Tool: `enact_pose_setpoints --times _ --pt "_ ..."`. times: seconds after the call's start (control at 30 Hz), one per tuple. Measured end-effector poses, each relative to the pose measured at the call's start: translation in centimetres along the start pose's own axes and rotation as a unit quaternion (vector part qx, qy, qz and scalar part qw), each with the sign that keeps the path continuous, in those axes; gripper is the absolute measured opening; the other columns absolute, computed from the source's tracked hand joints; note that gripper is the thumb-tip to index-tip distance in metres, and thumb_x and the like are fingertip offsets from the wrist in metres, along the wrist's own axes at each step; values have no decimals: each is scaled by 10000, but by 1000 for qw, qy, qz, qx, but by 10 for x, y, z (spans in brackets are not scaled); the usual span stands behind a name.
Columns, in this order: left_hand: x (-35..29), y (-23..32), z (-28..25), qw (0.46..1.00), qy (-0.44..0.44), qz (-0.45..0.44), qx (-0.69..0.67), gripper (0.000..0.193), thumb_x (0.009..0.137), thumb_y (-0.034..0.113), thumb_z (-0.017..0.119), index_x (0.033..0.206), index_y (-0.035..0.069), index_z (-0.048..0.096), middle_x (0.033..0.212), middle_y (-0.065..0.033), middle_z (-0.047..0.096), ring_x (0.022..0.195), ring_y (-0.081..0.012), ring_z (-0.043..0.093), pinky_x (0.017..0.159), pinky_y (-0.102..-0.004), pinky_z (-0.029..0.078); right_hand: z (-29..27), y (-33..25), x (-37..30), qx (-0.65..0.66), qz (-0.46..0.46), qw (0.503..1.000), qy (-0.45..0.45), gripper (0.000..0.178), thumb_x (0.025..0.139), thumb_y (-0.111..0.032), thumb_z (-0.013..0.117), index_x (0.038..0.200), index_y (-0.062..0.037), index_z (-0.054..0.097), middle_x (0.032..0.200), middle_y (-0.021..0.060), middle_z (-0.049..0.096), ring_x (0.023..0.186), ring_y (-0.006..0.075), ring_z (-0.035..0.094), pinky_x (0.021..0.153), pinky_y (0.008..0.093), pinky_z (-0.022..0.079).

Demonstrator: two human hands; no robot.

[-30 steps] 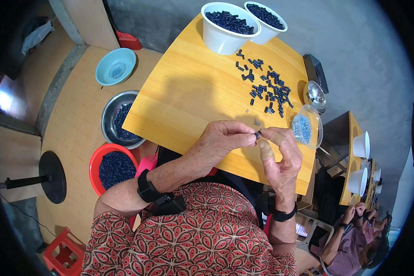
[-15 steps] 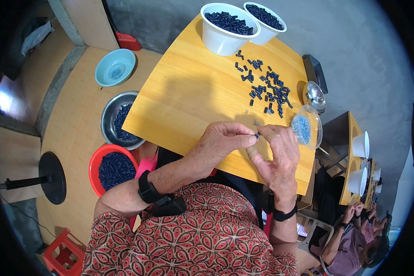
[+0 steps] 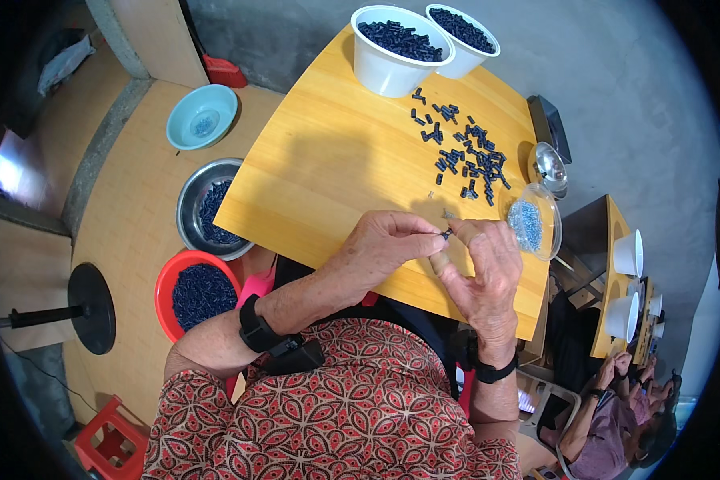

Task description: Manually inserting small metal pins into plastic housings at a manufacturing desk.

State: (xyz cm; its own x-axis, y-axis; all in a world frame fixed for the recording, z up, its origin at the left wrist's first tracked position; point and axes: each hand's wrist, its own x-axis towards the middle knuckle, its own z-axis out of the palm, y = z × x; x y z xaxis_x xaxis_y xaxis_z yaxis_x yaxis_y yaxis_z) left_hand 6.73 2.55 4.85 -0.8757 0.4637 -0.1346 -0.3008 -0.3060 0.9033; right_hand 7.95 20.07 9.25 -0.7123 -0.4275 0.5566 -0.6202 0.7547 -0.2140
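Over the near part of the yellow wooden table, my left hand pinches a small dark plastic piece between thumb and forefinger. My right hand meets it from the right, its thumb and forefinger closed at the same piece; the exact contact is partly hidden. Just beyond the fingertips lies a tiny pale bit. Farther off, many loose black tubular pieces are scattered over the table. To the right of my right hand sits a clear plastic dish holding small bluish pieces.
Two white tubs of black pieces stand at the far edge. A metal bowl sits at the right. On the floor left are a red basin, a steel bowl and a teal basin. Another person works at the right.
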Motion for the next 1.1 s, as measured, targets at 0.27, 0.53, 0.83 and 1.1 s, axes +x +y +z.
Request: enact_pose_setpoints --times 0.27,0.53,0.83,1.1 --pt "-1 -6 2 1000 10 12 4 182 891 174 666 948 8 713 866 7 669 837 -50 569 777 -225 450 -4 5 4 -25 -53 998 -30 243 651 -98 783 822 -35 623 808 94 609 734 268 574 657 369 440" --pt "-1 -8 -2 1000 6 -13 25 145 874 172 676 878 30 704 795 46 619 779 -33 530 722 -215 430 4 7 0 -32 -105 993 -37 209 652 -102 757 676 -65 553 629 54 460 609 236 486 577 367 377" --pt "-4 14 -16 996 70 39 24 143 885 165 657 908 31 704 850 31 641 814 -43 562 742 -219 443 3 -1 6 -13 -47 998 -34 283 733 -136 756 961 -14 643 773 121 551 711 287 537 634 383 417" --pt "-48 72 -168 858 427 211 192 228 866 134 694 1053 4 698 1003 -68 710 932 -125 642 871 -262 465 -11 28 -3 -74 7 997 -4 328 735 -37 730 1048 11 647 810 141 587 762 307 558 697 399 454"
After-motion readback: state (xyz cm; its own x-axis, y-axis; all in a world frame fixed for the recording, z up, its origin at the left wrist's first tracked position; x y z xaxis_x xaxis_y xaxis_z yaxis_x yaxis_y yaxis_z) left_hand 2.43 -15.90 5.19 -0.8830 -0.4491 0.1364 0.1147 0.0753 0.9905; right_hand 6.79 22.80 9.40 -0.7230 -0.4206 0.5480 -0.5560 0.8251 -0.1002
